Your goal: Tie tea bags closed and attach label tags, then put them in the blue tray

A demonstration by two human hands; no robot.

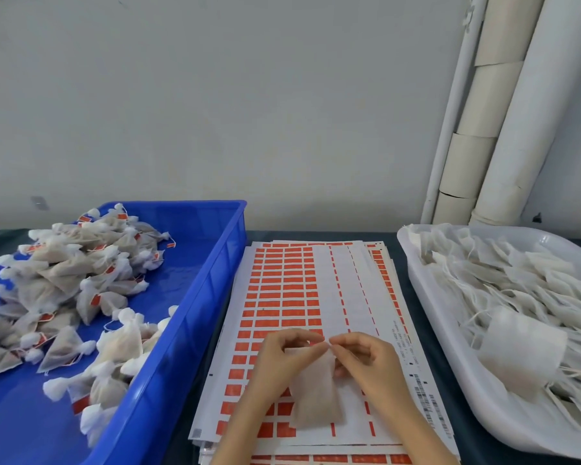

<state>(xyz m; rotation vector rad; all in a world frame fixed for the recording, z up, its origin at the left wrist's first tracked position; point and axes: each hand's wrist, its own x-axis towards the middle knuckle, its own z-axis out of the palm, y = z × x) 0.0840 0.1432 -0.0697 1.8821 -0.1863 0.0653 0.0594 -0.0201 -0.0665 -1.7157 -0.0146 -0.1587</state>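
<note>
A flat, pale tea bag [316, 394] lies over the sheets of red label stickers [282, 286] in front of me. My left hand [282, 360] pinches its top left corner, and my right hand [366, 360] pinches its top edge or string beside it; fingertips of both hands meet there. On the left stands the blue tray [215, 263] holding several tied bags with red tags [67, 290]. A white tray [423, 297] on the right holds several untied bags with loose strings [517, 297].
The sticker sheets form a stack between the two trays on a dark table [396, 263]. White pipes [503, 112] run up the grey wall at the back right. Part of the top sheet has its labels peeled off.
</note>
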